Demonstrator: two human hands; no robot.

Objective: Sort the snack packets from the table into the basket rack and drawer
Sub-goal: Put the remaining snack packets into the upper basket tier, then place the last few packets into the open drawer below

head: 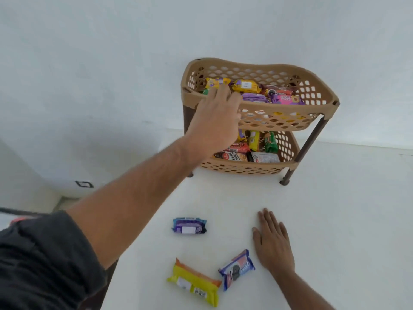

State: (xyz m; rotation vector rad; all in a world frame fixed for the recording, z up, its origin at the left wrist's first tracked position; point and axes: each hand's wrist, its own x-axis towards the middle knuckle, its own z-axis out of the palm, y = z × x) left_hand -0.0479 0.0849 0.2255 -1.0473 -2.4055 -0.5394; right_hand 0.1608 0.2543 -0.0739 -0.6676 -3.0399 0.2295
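The left hand [215, 115] reaches over the near rim of the basket rack [321, 91], fingers spread and empty, apparently settling packets in its top tier. The right hand [271, 240] lies flat and open on the table [346, 220], likely for balance. 3 snack packets [189, 225] remain unsorted nearby.

A plain home room: bare white wall [111, 63], white tabletop [335, 220], tan plastic basket rack [257, 126] of snacks.
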